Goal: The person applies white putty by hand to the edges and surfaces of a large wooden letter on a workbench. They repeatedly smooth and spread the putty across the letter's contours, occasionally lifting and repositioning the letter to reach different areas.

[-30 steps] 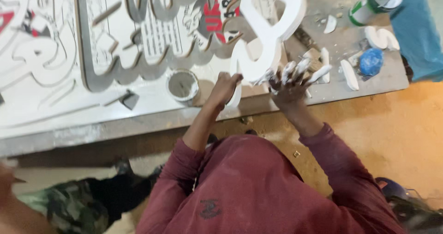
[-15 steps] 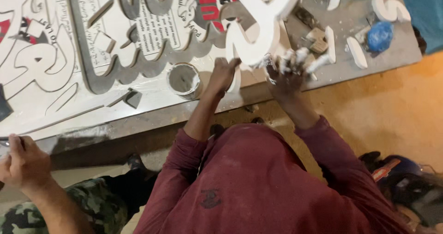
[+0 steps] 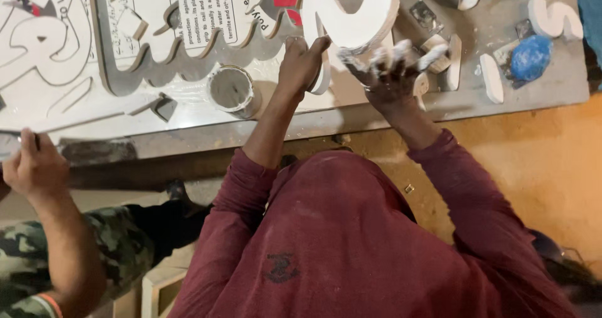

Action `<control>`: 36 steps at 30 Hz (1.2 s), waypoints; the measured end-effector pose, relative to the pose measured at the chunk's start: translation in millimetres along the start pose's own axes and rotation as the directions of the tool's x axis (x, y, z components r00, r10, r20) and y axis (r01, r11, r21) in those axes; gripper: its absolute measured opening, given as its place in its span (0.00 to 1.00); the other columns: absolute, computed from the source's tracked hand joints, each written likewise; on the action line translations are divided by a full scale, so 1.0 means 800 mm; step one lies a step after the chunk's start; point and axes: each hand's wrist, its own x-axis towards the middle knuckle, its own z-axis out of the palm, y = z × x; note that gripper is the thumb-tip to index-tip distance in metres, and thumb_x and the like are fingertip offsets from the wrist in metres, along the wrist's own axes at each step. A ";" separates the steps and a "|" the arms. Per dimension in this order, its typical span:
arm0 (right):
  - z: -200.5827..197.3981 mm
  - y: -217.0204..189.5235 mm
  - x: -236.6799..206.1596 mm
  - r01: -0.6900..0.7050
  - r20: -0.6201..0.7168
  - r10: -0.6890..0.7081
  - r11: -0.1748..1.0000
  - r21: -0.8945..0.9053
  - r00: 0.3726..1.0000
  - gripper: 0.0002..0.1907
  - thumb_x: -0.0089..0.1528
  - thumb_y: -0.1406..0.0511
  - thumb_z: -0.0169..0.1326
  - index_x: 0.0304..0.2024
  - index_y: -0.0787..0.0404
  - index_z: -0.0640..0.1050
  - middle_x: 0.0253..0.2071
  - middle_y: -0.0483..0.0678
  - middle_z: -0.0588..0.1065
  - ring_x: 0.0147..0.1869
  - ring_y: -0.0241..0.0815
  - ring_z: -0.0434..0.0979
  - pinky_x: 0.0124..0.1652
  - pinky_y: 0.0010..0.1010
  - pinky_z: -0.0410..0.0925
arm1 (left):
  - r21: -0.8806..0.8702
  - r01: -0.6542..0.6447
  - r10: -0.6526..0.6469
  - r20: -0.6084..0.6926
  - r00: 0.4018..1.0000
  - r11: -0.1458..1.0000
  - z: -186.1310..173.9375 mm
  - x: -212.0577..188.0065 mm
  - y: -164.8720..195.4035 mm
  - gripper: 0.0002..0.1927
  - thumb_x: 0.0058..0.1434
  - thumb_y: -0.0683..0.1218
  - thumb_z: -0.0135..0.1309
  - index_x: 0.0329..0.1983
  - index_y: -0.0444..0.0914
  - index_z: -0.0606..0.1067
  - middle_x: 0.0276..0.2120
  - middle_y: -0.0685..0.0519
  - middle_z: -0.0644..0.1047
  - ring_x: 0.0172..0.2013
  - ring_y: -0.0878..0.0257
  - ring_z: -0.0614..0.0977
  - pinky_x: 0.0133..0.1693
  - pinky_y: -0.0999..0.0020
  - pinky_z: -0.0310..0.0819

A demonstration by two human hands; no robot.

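Observation:
A large white curved cut-out letter [image 3: 360, 10] lies tilted over the grey board [image 3: 188, 67] on the table. My left hand [image 3: 302, 61] grips its lower end from the left. Just below the letter's curve is my right hand [image 3: 392, 76], fingers spread and smeared with white paste, fingertips touching the letter's edge. A small round tin of white paste [image 3: 233, 91] stands to the left of my left hand. My maroon sleeves and chest fill the lower part of the view.
Loose white letter pieces [image 3: 491, 78] and a blue crumpled lump [image 3: 530, 58] lie on the table's right end. A co-worker in camouflage trousers is at the left, with a hand [image 3: 34, 164] at the table's front edge [image 3: 188, 139]. Orange floor [image 3: 552, 167] shows at right.
The view has drawn closer to the table. The co-worker's hand has come up at the left edge. My hands stay on the white letter, the right fingers spreading along its edge.

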 end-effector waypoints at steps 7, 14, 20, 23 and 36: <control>-0.034 0.048 0.024 0.048 0.164 -0.058 0.997 0.060 0.985 0.38 0.71 0.67 0.49 0.80 0.32 0.58 0.83 0.55 0.30 0.86 0.63 0.20 0.71 0.75 0.22 | 0.306 -0.003 0.048 -0.142 0.989 0.952 0.042 0.007 0.007 0.36 0.63 0.69 0.50 0.52 0.33 0.76 0.61 0.38 0.67 0.54 0.38 0.74 0.56 0.46 0.67; -0.031 0.117 -0.006 -0.367 0.524 0.203 0.901 0.230 0.827 0.41 0.66 0.63 0.47 0.81 0.35 0.57 0.82 0.57 0.36 0.85 0.61 0.24 0.74 0.67 0.24 | 0.319 0.150 -0.067 -0.257 0.964 0.936 0.070 -0.019 0.008 0.36 0.57 0.69 0.51 0.54 0.36 0.75 0.64 0.46 0.66 0.52 0.31 0.73 0.52 0.42 0.69; -0.038 0.101 -0.065 -0.013 0.158 -0.076 0.867 0.498 0.984 0.36 0.70 0.47 0.39 0.82 0.34 0.52 0.82 0.54 0.29 0.86 0.58 0.19 0.75 0.62 0.18 | 0.263 0.195 -0.119 -0.276 0.954 0.945 0.081 -0.033 0.020 0.34 0.57 0.68 0.53 0.52 0.35 0.77 0.64 0.45 0.66 0.52 0.31 0.73 0.53 0.43 0.69; -0.009 0.080 -0.080 0.127 0.043 -0.156 0.909 0.398 0.987 0.37 0.72 0.39 0.34 0.82 0.34 0.49 0.82 0.52 0.25 0.87 0.56 0.16 0.75 0.60 0.15 | 0.238 0.218 -0.147 -0.284 0.948 0.947 0.090 -0.046 0.014 0.31 0.57 0.66 0.53 0.48 0.36 0.78 0.63 0.46 0.68 0.50 0.36 0.76 0.53 0.45 0.69; 0.134 0.098 -0.129 0.035 -0.090 0.089 0.492 0.870 0.992 0.39 0.71 0.38 0.36 0.78 0.45 0.54 0.81 0.52 0.48 0.87 0.52 0.37 0.77 0.56 0.20 | -0.073 -0.150 0.131 -0.218 0.967 0.986 0.111 -0.074 -0.026 0.16 0.65 0.47 0.50 0.47 0.31 0.79 0.47 0.42 0.75 0.53 0.47 0.71 0.56 0.59 0.65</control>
